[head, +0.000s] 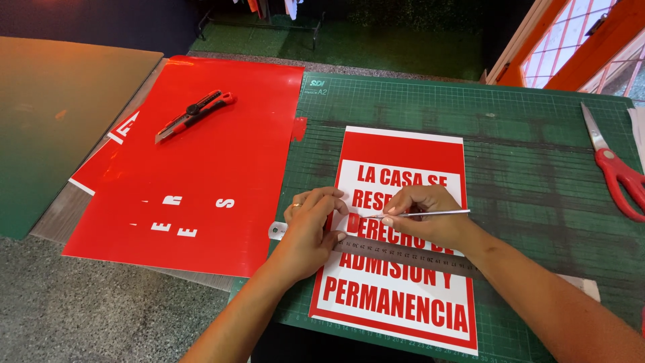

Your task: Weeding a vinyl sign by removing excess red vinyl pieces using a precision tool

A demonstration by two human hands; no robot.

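A red and white sign sheet (403, 151) with red lettering lies on a green cutting mat (537, 175). A metal ruler (410, 255) lies slanted across the sign's middle. My left hand (310, 228) presses down on the ruler's left part, fingers spread over the sign's left edge. My right hand (423, 215) holds a thin silver craft knife (437, 214) like a pen, its tip pointing left onto the sign just above the ruler, close to my left fingertips.
A large red vinyl sheet (222, 134) with a few white letters lies left of the mat, a red and black utility knife (195, 114) on it. Red-handled scissors (615, 168) rest at the mat's right edge. A green board (54, 114) lies far left.
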